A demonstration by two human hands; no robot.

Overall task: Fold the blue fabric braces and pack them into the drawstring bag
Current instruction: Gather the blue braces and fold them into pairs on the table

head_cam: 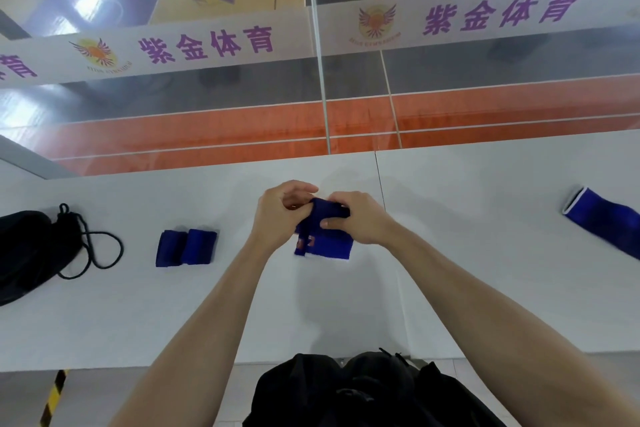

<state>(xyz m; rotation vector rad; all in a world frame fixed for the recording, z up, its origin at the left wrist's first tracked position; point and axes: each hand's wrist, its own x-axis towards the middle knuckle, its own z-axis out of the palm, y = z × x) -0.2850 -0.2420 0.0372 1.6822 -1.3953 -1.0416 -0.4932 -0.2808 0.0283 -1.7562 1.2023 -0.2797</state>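
Blue brace lies mid-table, its far end pinched and turned over by the left hand while the right hand pins it, seemingly to set the fold, with the drawstring bag waiting far left.

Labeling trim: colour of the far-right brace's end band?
White band on the blue brace; head view.
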